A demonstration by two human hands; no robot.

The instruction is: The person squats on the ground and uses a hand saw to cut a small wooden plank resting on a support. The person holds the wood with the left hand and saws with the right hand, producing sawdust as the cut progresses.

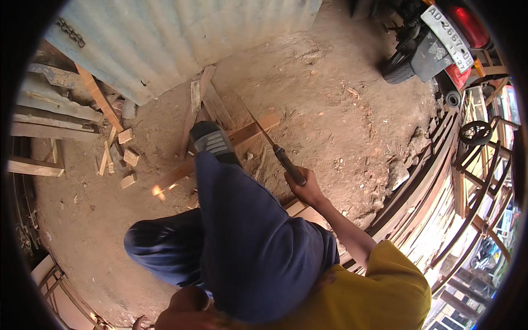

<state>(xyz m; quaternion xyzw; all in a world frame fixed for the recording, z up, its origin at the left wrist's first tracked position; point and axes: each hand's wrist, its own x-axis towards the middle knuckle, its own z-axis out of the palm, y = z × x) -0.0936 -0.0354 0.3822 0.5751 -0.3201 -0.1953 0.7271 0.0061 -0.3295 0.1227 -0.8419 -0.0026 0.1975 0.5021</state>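
In my right hand (pixel 306 186) is the dark handle of a tool with a long, thin, tapering blade (pixel 262 130). The fingers are wrapped round the handle, and the blade points up and left. Beneath the blade, a flat wooden board (pixel 257 130) lies aslant on the dirt, with my dark shoe (pixel 213 140) over its middle. At the lower edge a blurred brown shape appears to be my left hand (pixel 187 309). Its fingers cannot be made out, nor whether it holds anything.
Offcuts of wood (pixel 131 157) and slats lie on the left, before a corrugated metal sheet (pixel 187 38). A parked motorbike (pixel 432 58) stands at the far right. Long boards (pixel 410 195) are piled along the right side, next to a metal frame with a wheel (pixel 476 132).
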